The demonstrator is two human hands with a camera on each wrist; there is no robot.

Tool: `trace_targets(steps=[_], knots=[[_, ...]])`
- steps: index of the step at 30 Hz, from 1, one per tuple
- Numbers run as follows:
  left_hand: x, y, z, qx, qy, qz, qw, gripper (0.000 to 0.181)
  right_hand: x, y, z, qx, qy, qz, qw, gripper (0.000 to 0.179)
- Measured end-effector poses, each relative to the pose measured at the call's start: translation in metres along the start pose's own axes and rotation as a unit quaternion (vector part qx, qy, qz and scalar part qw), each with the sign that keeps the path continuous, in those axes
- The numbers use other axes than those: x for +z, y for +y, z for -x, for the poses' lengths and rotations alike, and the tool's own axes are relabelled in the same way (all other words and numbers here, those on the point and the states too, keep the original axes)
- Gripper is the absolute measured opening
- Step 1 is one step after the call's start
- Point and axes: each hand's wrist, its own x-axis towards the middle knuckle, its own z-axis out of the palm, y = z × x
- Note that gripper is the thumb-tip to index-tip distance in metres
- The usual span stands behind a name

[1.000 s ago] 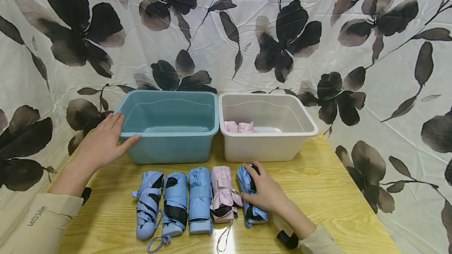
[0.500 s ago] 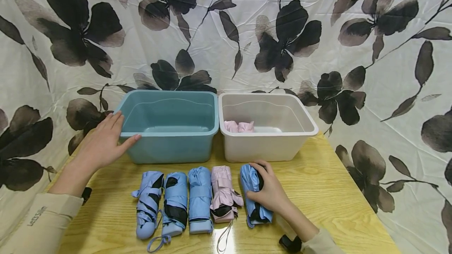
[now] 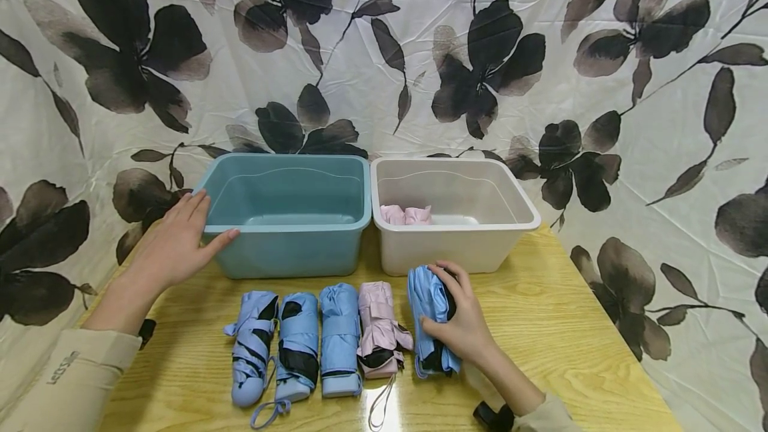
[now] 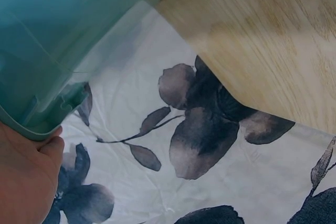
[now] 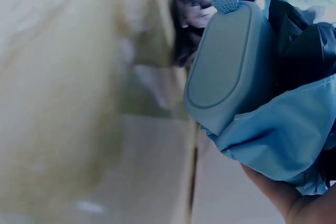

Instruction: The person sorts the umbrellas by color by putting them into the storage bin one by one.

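My right hand [image 3: 459, 319] grips a folded blue umbrella [image 3: 427, 315] with black patches, at the right end of the row. The right wrist view shows this umbrella's flat oval handle end [image 5: 220, 59] with a woven strap loop, and fingers under the fabric. My left hand [image 3: 180, 239] rests with fingers spread on the left rim of the teal bin [image 3: 288, 253]. In the left wrist view, the left hand [image 4: 26, 177] touches the bin's corner. Beside the held umbrella lie a folded pink umbrella [image 3: 378, 325] and a plain blue umbrella [image 3: 339, 339].
Two more blue umbrellas, one with a round handle [image 3: 252, 345] and one with a black patch [image 3: 297, 345], lie on the wooden table [image 3: 558, 339]. A white bin [image 3: 450, 252] holding pink bundles [image 3: 414, 217] adjoins the teal one. A floral cloth [image 3: 384, 52] hangs behind.
My right hand has closed around the rightmost blue umbrella and raised it slightly, moving it a little right and toward the white bin. The left hand stays on the teal bin.
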Motion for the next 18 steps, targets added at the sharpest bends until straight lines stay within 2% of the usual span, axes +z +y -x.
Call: trace_targets(steps=[5, 11, 18], knots=[[0.0, 0.0, 0.0, 0.002, 0.003, -0.002, 1.0, 0.096, -0.004, -0.011, -0.007, -0.049, 0.027, -0.016, 0.9983, 0.09], [0.0, 0.001, 0.0, 0.001, 0.0, -0.004, 1.0, 0.096, -0.008, -0.025, -0.024, -0.116, 0.064, -0.054, 0.9897, 0.089], [0.0, 0.001, 0.001, 0.0, 0.001, -0.004, 1.0, 0.096, -0.014, -0.05, -0.051, -0.134, 0.092, -0.072, 0.9841, 0.086]])
